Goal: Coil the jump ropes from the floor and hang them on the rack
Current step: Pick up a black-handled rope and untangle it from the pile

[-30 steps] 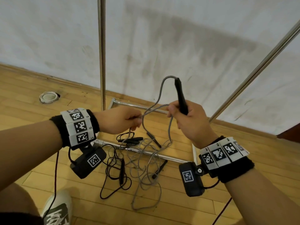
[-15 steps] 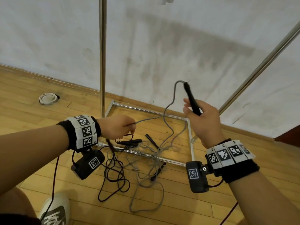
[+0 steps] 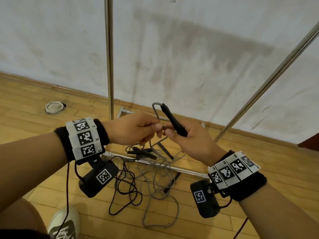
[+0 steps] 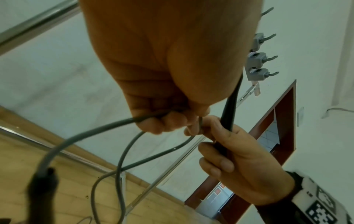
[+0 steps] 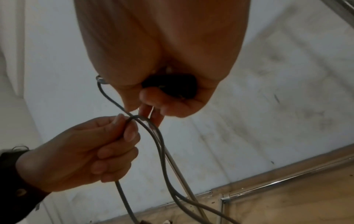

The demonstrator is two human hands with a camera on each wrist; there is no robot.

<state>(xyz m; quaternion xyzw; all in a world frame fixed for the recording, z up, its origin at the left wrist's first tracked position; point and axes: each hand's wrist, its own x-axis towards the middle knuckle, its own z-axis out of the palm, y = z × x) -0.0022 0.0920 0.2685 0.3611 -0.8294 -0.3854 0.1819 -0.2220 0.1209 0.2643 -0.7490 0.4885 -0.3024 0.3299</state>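
- The white wall (image 3: 189,49) and the wooden floor (image 3: 34,135) fill most of the head view, and the metal rack (image 3: 109,57) stands against the wall, its base frame lying on the floor.
- On the floor across that base frame lies a tangle of ropes: a grey jump rope (image 3: 156,178) whose loose loops spread towards the camera, and a black jump rope (image 3: 126,192) lying to its left; several spare black handles lie among them.
- The left hand (image 3: 133,131) is curled, with thumb and forefinger pinching a bend of the grey cord; in the right wrist view the cord runs over its fingertips (image 5: 130,130) and drops down.
- The right hand (image 3: 191,140) is wrapped round the black handle (image 3: 172,119) of the grey rope, handle tip up, with the cord bending sharply out of the top.
- The two hands almost touch, so the pinched bend sits right at the right hand's fingers.
- Step in hand, as I judge it: the first turns of coiling the grey rope, with most of its length not yet gathered.
- The next move seems to call for passing the bend into the right hand's grip beside the handle, then drawing a fresh length up without dragging the black rope along.
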